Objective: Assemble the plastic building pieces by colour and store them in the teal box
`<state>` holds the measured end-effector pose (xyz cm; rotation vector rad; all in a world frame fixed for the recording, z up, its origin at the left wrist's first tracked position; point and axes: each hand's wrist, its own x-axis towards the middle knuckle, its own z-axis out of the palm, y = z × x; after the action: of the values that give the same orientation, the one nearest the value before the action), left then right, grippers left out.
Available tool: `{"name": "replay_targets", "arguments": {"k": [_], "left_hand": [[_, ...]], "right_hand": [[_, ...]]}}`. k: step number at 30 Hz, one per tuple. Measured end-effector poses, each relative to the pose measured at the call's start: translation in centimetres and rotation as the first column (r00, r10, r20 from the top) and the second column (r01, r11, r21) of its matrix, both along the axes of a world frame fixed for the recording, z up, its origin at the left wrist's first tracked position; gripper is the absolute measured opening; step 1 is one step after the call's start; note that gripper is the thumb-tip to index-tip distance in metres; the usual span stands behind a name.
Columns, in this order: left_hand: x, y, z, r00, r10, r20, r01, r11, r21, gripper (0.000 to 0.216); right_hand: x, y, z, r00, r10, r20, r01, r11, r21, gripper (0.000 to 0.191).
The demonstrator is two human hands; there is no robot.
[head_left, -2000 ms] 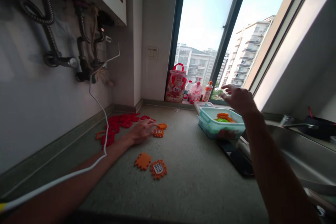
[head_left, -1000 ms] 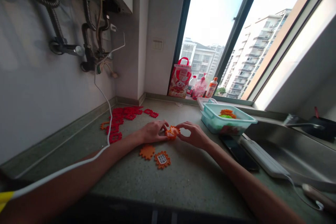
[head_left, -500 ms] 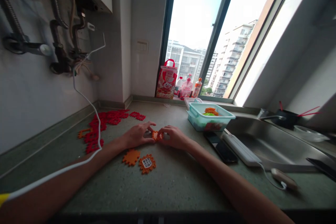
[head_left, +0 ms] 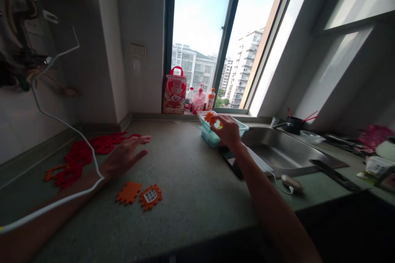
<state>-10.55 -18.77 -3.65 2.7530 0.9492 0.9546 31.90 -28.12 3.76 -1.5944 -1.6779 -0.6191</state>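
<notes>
My right hand (head_left: 227,130) is over the teal plastic box (head_left: 210,137), pinching an orange interlocking tile (head_left: 210,117) between thumb and fingers. Behind the fingers, a bit of orange and green shows inside the box. Stretched out with thumb apart, my left hand (head_left: 125,156) holds nothing and hovers beside the red interlocking tiles (head_left: 98,144) on the left of the counter. A plain orange tile (head_left: 129,192) lies in front of it. Touching or nearly touching that one is an orange tile with a white grid centre (head_left: 151,196).
A white cable (head_left: 74,129) hangs across the left side, over my left forearm. Beside the box are a phone (head_left: 231,164), a white power strip (head_left: 259,160) and the steel sink (head_left: 277,148). Bottles (head_left: 199,100) and a red bag (head_left: 174,93) line the windowsill.
My hands have parted. The right one has carried the orange tile from the counter's middle to the box; the left has opened and moved left. The view has turned right.
</notes>
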Motion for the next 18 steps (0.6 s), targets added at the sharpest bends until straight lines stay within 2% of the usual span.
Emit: {"name": "replay_targets", "arguments": {"k": [3, 5, 7, 9, 11, 13, 14, 16, 18], "left_hand": [[-0.6, 0.4, 1.2, 0.993, 0.013, -0.119, -0.006, 0.998, 0.063, 0.055], [-1.4, 0.1, 2.9, 0.975, 0.087, -0.206, -0.062, 0.991, 0.122, 0.05], [-2.1, -0.6, 4.7, 0.952, 0.153, -0.265, -0.124, 0.985, 0.122, 0.049], [-2.7, -1.4, 6.0, 0.932, 0.13, -0.34, -0.144, 0.989, -0.019, 0.047], [-2.9, -2.1, 6.7, 0.901, 0.062, -0.429, -0.152, 0.972, -0.18, 0.045], [-2.9, -2.5, 6.9, 0.877, 0.02, -0.479, -0.17, 0.947, -0.273, 0.045], [-2.8, -2.8, 6.9, 0.875, 0.002, -0.485, -0.176, 0.933, -0.314, 0.045], [-2.7, -3.4, 6.9, 0.884, -0.083, -0.461, -0.149, 0.883, -0.445, 0.043], [-2.3, -4.2, 7.0, 0.883, -0.203, -0.423, -0.088, 0.814, -0.574, 0.045]], "right_hand": [[4.8, -0.6, 0.7, 0.951, -0.29, -0.11, 0.291, 0.957, -0.008, 0.031], [6.6, -0.8, 0.4, 0.906, -0.386, -0.175, 0.388, 0.921, -0.024, 0.033], [7.7, -0.8, -0.3, 0.871, -0.436, -0.227, 0.442, 0.897, -0.027, 0.036], [8.5, -0.6, -1.0, 0.843, -0.47, -0.261, 0.479, 0.877, -0.031, 0.041], [9.5, -0.2, -1.5, 0.823, -0.507, -0.257, 0.495, 0.861, -0.114, 0.046], [10.1, -0.1, -1.4, 0.834, -0.507, -0.217, 0.468, 0.859, -0.207, 0.049], [10.0, -0.2, -1.1, 0.854, -0.484, -0.189, 0.447, 0.87, -0.21, 0.05], [8.6, -0.3, -0.4, 0.911, -0.391, -0.129, 0.379, 0.919, -0.109, 0.051], [5.1, -0.5, 0.1, 0.975, -0.214, -0.063, 0.217, 0.975, 0.044, 0.048]]}}
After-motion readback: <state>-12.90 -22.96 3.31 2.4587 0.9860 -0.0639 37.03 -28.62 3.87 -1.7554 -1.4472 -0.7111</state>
